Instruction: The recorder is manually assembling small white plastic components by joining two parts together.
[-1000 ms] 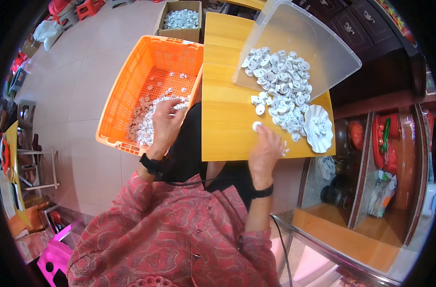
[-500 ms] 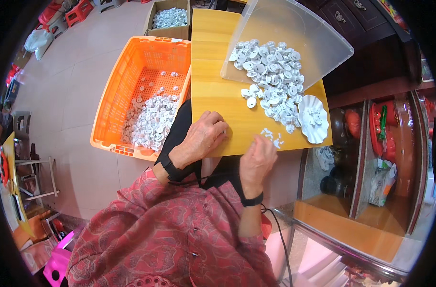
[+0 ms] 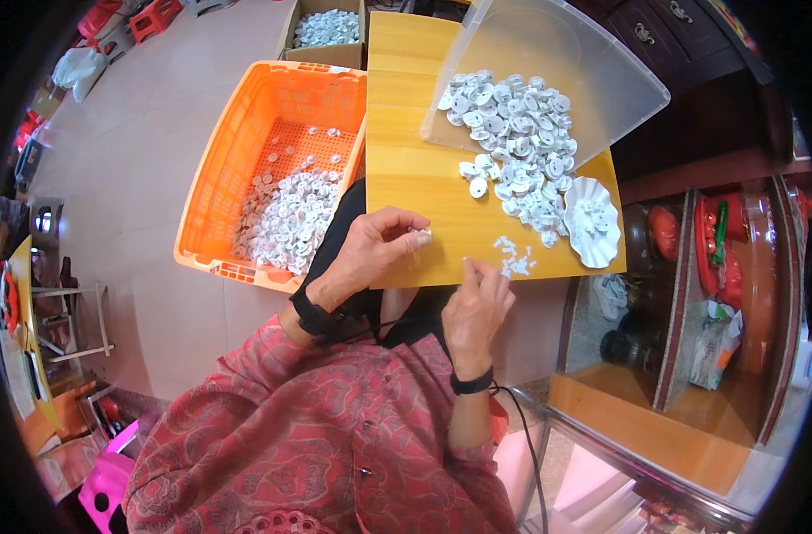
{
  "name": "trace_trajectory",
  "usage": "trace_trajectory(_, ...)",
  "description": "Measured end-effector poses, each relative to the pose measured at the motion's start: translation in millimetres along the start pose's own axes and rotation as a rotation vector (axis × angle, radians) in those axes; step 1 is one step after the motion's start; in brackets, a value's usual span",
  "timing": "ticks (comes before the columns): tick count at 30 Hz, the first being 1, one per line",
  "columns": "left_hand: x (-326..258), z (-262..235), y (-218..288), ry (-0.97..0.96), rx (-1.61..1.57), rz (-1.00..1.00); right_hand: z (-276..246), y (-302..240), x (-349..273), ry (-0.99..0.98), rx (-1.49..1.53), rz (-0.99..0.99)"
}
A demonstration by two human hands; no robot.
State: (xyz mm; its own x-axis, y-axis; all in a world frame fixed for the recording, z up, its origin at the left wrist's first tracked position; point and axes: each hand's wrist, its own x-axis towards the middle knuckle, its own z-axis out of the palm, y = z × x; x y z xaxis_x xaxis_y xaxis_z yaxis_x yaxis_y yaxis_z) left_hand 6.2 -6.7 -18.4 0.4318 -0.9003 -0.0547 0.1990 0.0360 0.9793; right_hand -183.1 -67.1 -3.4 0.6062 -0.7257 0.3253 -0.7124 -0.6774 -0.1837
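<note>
My left hand [image 3: 375, 249] rests at the near edge of a yellow wooden board [image 3: 415, 178], its fingertips pinching a small white plastic piece [image 3: 423, 234]. My right hand [image 3: 477, 307] hovers at the board's near edge, fingers curled, beside a few tiny white bits [image 3: 515, 262]; whether it holds one I cannot tell. A heap of small white round parts [image 3: 517, 147] spills from a tilted clear plastic bin [image 3: 557, 53] onto the board. A scalloped white dish [image 3: 591, 221] with a few parts sits at the board's right corner.
An orange crate [image 3: 237, 160] on the floor to the left holds many white parts. A cardboard box [image 3: 326, 31] of the same parts stands beyond it. A wooden shelf unit [image 3: 726, 267] with red items is on the right.
My left hand has come out of the orange crate to the board's near edge with a white piece. My right hand has drawn back toward me from the heap.
</note>
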Motion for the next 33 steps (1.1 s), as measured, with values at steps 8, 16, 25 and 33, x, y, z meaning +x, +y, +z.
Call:
trace_trajectory(8, -6.3, -4.9, 2.5, -0.116, -0.558, -0.235, 2.1, -0.5, -8.2, 0.044, 0.091, -0.142)
trace_trajectory(16, -11.0, -1.3, -3.4, -0.187, -0.804, -0.351, -9.5, -18.9, -4.7, 0.053, 0.557, 0.094)
trace_trajectory(25, -12.7, -2.0, -7.3, -0.238, -0.844, -0.314, -13.6, -34.3, 10.1, 0.0, 0.949, 0.252)
trace_trajectory(33, -13.4, -2.2, -6.6, -0.236, -0.814, -0.306, -13.6, -41.9, 13.7, 0.024, 1.052, 0.366)
